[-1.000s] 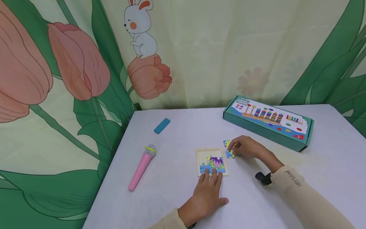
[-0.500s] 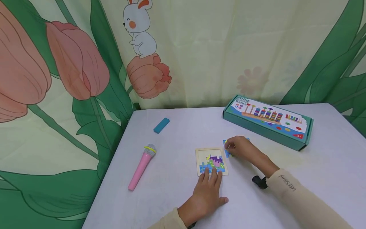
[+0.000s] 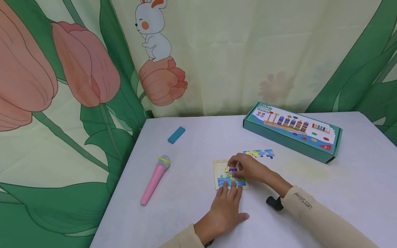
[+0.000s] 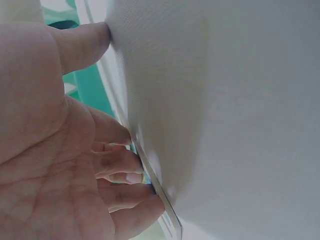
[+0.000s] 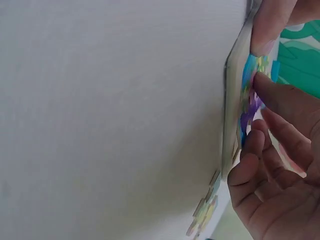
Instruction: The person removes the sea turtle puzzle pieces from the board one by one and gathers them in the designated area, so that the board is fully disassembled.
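Jigsaw puzzle (image 3: 222, 181), part-filled in its square wooden tray (image 3: 215, 172), sits R of centre on the white tabletop (image 3: 192, 151). L to R: pink toy mic (image 3: 154, 184) lies well L of the tray, head end pointing away & slightly R; blue block (image 3: 176, 135) is beyond it, long axis slanting much the same way. L hand (image 3: 224, 215): fingers straight, tips resting on tray's near edge, thumb spread wide to the R. R hand (image 3: 251, 167): over tray's R half, thumb & index bent, tips near each other; can't tell if a piece is pinched btwn them. Key relation: tray's bare base shows along far & L sides, i.e. just L of R index tip; filled part is nearer L hand. Loose jigsaw pieces (image 3: 256, 153) lie in a L–R row just beyond R hand, off tray's far R corner, so R hand is nearer. Green ring-game box (image 3: 293, 132) is farther back R, long axis slanting far L to near R.
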Available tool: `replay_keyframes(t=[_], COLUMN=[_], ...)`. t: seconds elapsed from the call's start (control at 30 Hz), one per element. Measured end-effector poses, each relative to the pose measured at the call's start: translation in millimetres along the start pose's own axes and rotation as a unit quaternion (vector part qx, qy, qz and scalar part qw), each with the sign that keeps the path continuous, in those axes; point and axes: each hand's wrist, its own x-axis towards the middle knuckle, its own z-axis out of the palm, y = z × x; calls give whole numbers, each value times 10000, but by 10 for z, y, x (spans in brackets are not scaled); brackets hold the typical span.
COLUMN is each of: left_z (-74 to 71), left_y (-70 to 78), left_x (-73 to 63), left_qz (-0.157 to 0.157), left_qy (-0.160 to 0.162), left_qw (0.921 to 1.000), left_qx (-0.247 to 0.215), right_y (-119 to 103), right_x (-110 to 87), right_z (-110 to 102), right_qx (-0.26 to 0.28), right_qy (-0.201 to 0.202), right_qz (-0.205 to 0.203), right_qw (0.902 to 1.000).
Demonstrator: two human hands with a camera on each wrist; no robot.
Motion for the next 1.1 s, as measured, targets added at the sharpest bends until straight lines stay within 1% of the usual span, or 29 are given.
replay_keyframes(t=[0.03, 0.2, 0.27, 0.37, 0.47, 0.53, 0.63, 0.77, 0.87, 0.97, 1.1], left_z=[2, 19, 17, 15, 7, 5, 9, 15, 14, 11, 4], left_y=[0, 6, 5, 4, 10, 18, 28, 25, 18, 9, 13], left_x=[-1, -9, -11, -15, -9, -3, 3, -3, -5, -13, -17], left_qz=[-4, 36, 57, 73, 52, 30, -4, -26, -46, -96, -58], left_qy=[0, 67, 111, 176, 171, 119, 63, 57, 62, 53, 82], left_qw=[10000, 10000, 9999, 9997, 9998, 9999, 10000, 10000, 10000, 9999, 9999], left_qx=[-7, 46, 118, 182, 120, 39, -51, -40, -47, -87, -43], right_y=[1, 30, 53, 96, 148, 197, 298, 436, 525, 568, 594], right_x=[-3, -16, -23, -38, -77, -122, -217, -352, -411, -409, -406], right_z=[-1, -7, -27, -97, -243, -375, -574, -729, -745, -700, -646], right_qx=[87, 529, 668, 958, 1115, 1065, 789, 490, 420, 374, 203], right_qy=[-3, -32, -14, -6, 110, 251, 441, 451, 395, 362, 365], right_qz=[-12, 222, 200, 77, 118, 307, 633, 1012, 1133, 1226, 1394], right_qw=[10000, 9983, 9976, 9954, 9936, 9935, 9939, 9926, 9919, 9911, 9894])
